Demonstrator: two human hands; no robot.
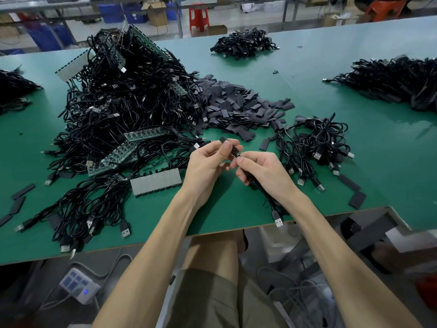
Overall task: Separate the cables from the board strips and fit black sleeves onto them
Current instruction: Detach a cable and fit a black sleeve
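My left hand (208,162) pinches a black sleeve (234,150) between thumb and curled fingers, just above the table (354,147), with the sleeve slanting from ten o'clock down to four. My right hand (262,170) meets it at that lower end, thumb and forefinger pinching the tip of a cable (272,204) right at the sleeve's mouth (whether the tip is inside I cannot tell). The rest of the cable runs under my right palm toward five o'clock, and its plug (278,220) lies at the table edge. At twelve o'clock from my hands lies the heap of loose sleeves (238,107). At ten o'clock rises the big tangle (127,98) of cables with board strips in it, one grey strip (156,182) lying just beside my left wrist at nine. At three o'clock sits a smaller bundle (319,143) of cables.
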